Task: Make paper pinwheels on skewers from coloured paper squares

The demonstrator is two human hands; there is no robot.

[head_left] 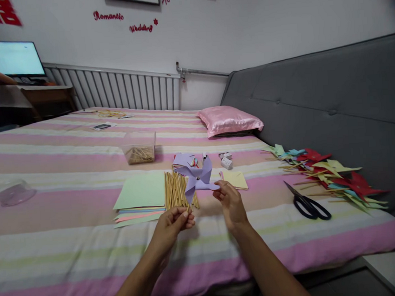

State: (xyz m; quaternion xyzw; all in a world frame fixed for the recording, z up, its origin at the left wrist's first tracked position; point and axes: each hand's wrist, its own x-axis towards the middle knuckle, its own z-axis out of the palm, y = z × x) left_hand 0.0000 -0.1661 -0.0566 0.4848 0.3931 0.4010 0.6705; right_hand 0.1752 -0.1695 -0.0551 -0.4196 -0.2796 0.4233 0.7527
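Observation:
A purple paper pinwheel (199,179) is held up over the bed between my two hands. My left hand (175,224) is closed around its thin stick, just under the paper blades. With thumb and fingers, my right hand (231,202) pinches the tip of the right blade. Behind the pinwheel lies a row of wooden sticks (175,190), partly covered by it. Left of them is a stack of coloured paper (141,192) with light green on top. Purple paper pieces (181,159) rest just beyond, and smaller yellow paper squares (235,180) lie to the right.
Black-handled scissors (308,203) lie on the right, beside a pile of several finished pinwheels (324,170). A clear box (140,148) of small sticks stands behind the paper; its clear lid (14,193) is far left. A pink pillow (231,120) rests near the grey headboard (322,98).

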